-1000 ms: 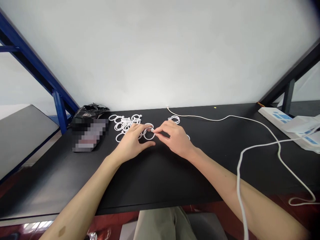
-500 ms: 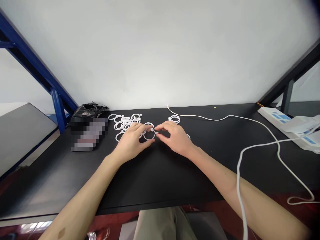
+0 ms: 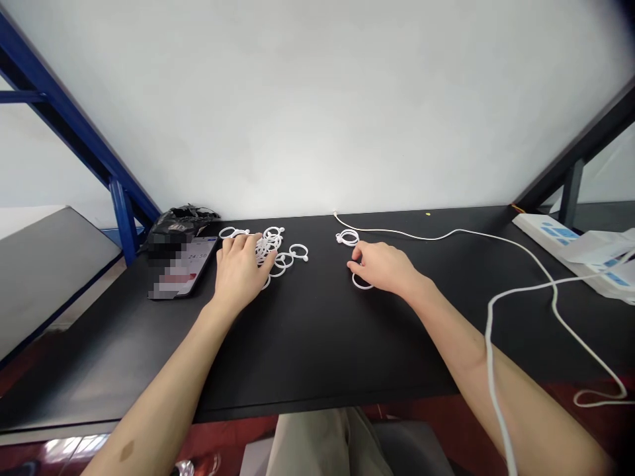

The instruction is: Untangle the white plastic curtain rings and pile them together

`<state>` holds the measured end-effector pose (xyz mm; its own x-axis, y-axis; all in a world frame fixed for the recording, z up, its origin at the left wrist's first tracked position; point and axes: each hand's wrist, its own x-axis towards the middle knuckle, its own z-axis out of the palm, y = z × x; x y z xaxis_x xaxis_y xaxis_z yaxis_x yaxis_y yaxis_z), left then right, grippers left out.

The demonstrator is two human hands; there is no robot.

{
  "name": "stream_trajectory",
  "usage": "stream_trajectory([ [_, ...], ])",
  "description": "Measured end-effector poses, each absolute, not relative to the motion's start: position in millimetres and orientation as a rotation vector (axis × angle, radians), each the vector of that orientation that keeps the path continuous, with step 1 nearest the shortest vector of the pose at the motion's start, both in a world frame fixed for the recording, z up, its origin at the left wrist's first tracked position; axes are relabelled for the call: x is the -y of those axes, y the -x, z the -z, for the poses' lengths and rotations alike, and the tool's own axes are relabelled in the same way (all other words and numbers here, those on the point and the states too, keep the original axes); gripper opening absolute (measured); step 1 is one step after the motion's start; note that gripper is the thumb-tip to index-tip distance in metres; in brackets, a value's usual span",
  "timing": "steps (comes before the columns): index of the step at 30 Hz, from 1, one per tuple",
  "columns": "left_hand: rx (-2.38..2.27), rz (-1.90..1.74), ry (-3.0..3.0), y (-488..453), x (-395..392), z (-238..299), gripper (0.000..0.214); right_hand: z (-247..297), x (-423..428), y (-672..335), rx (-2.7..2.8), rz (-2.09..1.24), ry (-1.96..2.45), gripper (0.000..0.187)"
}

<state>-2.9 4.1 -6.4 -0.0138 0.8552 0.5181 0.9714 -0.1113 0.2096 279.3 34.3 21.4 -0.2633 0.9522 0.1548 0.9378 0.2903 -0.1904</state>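
A heap of several white plastic rings [image 3: 278, 251] lies on the black table [image 3: 317, 344], left of centre. My left hand [image 3: 241, 268] rests on the heap's left side, fingers stretched out over the rings. My right hand [image 3: 384, 268] lies to the right, fingers curled, its fingertips touching a single white ring [image 3: 361, 284] that lies flat on the table. Another small bunch of white rings [image 3: 347, 237] sits just beyond the right hand.
A phone [image 3: 181, 268] lies left of the heap, with a crumpled black bag [image 3: 181, 218] behind it. A white cable [image 3: 486, 291] runs across the right side and over my right forearm. White boxes [image 3: 580, 254] stand at the far right. Blue frame [image 3: 119, 218] at left.
Both hands held one ring together at the centre before. They have parted: the left moved left onto the heap, the right moved right and put a ring down.
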Motion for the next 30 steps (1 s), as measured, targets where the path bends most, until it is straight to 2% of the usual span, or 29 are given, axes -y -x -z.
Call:
stream_trajectory([
  [2,1.889,0.847,2.087,-3,-1,2,0.040,-22,-30,-271,2.312,-0.262,1.609,0.005],
  [6,1.688,0.990,2.370,-17,8,-8,0.033,-20,-20,-252,2.141,-0.576,1.197,0.012],
  [8,1.574,0.981,2.626,-23,14,-12,0.039,-18,-14,-242,2.027,-0.725,1.024,0.013],
  [11,1.512,0.919,2.827,-29,19,-14,0.046,-15,-4,-230,1.867,-0.943,0.887,0.013],
  [14,1.510,0.893,2.854,-31,20,-13,0.036,-12,1,-224,1.765,-1.050,0.862,0.013],
  [18,1.518,0.887,2.837,-31,18,-11,0.024,-9,-2,-224,1.812,-0.996,0.849,0.009],
  [23,1.571,0.950,2.694,-29,17,-9,0.035,-9,-8,-230,2.055,-0.686,0.791,0.015],
  [30,1.562,0.994,2.598,-27,15,-7,0.034,-7,-8,-230,2.116,-0.627,0.809,0.022],
])
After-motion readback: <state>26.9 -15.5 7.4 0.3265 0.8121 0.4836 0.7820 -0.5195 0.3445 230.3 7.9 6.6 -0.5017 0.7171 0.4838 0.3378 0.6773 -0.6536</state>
